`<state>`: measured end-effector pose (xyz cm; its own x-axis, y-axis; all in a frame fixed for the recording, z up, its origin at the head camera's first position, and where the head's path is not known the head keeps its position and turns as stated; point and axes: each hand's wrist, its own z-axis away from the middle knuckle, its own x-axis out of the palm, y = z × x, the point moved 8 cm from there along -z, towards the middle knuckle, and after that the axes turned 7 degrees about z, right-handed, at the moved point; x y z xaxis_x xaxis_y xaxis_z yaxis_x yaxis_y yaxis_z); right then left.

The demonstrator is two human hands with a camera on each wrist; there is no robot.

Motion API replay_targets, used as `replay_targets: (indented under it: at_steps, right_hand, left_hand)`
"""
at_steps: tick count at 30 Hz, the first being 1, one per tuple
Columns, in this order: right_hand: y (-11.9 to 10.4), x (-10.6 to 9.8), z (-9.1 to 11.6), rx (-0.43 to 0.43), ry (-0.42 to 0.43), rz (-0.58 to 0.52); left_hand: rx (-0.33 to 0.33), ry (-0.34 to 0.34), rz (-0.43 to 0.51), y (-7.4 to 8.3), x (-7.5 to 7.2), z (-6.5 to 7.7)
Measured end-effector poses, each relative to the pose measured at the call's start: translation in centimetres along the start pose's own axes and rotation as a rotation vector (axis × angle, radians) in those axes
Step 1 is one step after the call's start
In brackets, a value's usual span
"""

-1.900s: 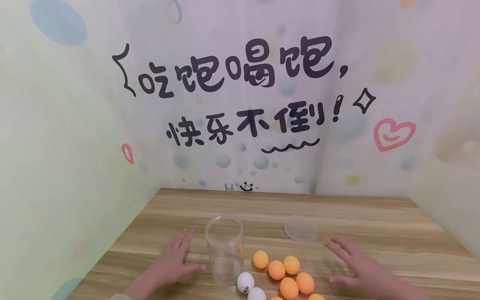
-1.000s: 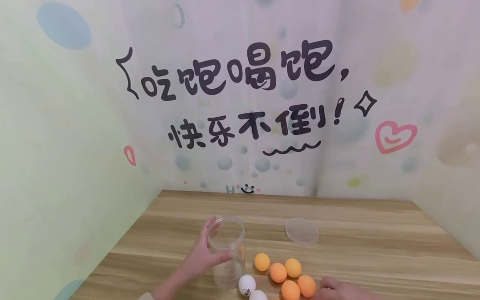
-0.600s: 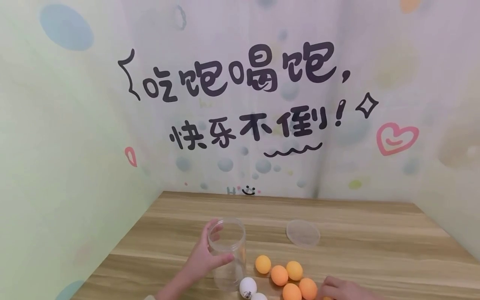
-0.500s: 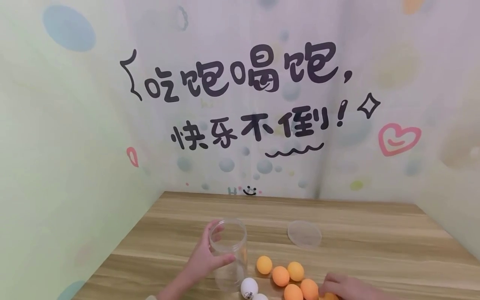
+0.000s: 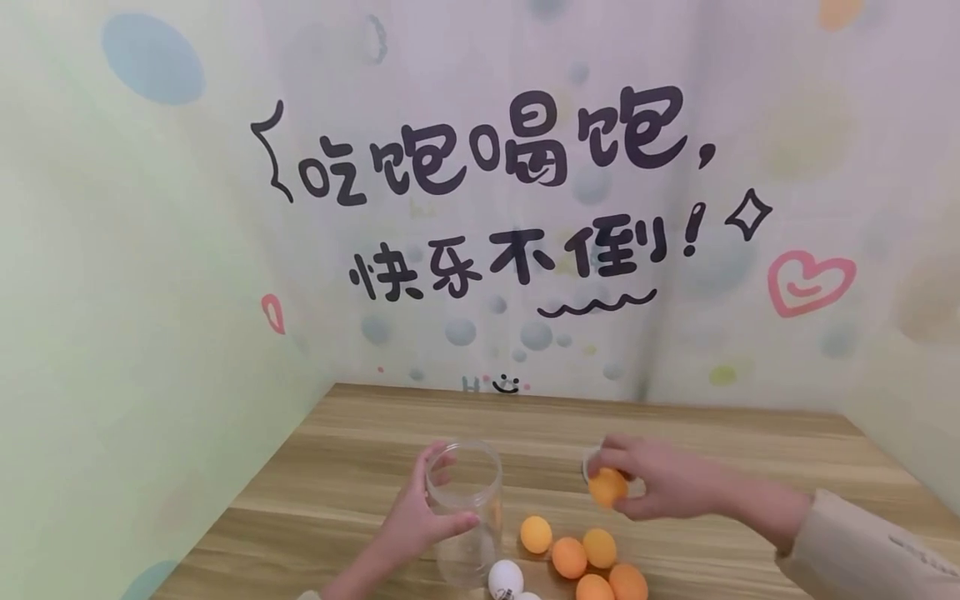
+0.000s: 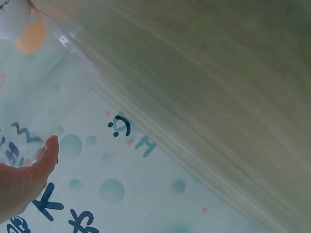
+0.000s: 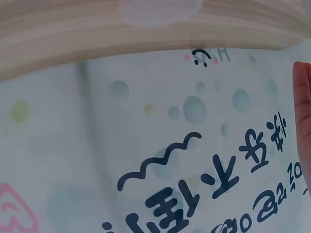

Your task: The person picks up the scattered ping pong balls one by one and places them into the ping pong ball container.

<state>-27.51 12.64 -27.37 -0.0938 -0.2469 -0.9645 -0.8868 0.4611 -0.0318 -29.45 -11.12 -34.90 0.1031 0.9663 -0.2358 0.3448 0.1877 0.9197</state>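
Note:
My left hand (image 5: pixel 422 512) grips a clear plastic jar (image 5: pixel 471 542) from its left side, thumb across the front and fingers behind the rim. The jar stands upright with its mouth uncovered. An orange ping-pong ball (image 5: pixel 607 487) is pinched between the thumb and fingers of my right hand (image 5: pixel 656 479), raised above the table and to the right of the jar. In the left wrist view the thumb of my left hand (image 6: pixel 29 179) lies along the jar's see-through wall. Only an edge of my right hand (image 7: pixel 303 116) shows in the right wrist view.
Several orange ping-pong balls (image 5: pixel 570 557) lie on the wooden table (image 5: pixel 360 442) right of the jar. A white ball (image 5: pixel 506 578) sits at the jar's base, beside another cut off by the frame. A clear round lid (image 7: pixel 163 10) lies farther back, mostly hidden behind my right hand in the head view.
My left hand has moved from beside the jar to gripping it. My right hand has gone down to the balls, picked up an orange ping-pong ball and lifted it up and leftward.

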Motion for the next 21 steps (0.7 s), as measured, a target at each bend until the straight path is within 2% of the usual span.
replay_targets:
  at_steps: [5, 9, 15, 21]
  right_hand:
    - [-0.4, -1.2, -3.9, 0.033, -0.039, -0.006]
    - [-1.3, -1.6, -6.6, 0.007, -0.044, -0.026]
    - [-3.1, -1.0, -9.9, -0.011, -0.09, -0.054]
    - [-4.4, 0.0, -11.8, -0.047, -0.129, -0.04]
  left_hand:
    - [0.003, -0.005, -0.005, 0.1, 0.1, 0.0]
    - [-0.003, -0.007, -0.004, 0.1, 0.0, 0.0]
    - [-0.017, -0.014, 0.011, -0.2, -0.1, 0.0]
    - [-0.011, -0.024, 0.005, -0.2, -0.1, -0.1]
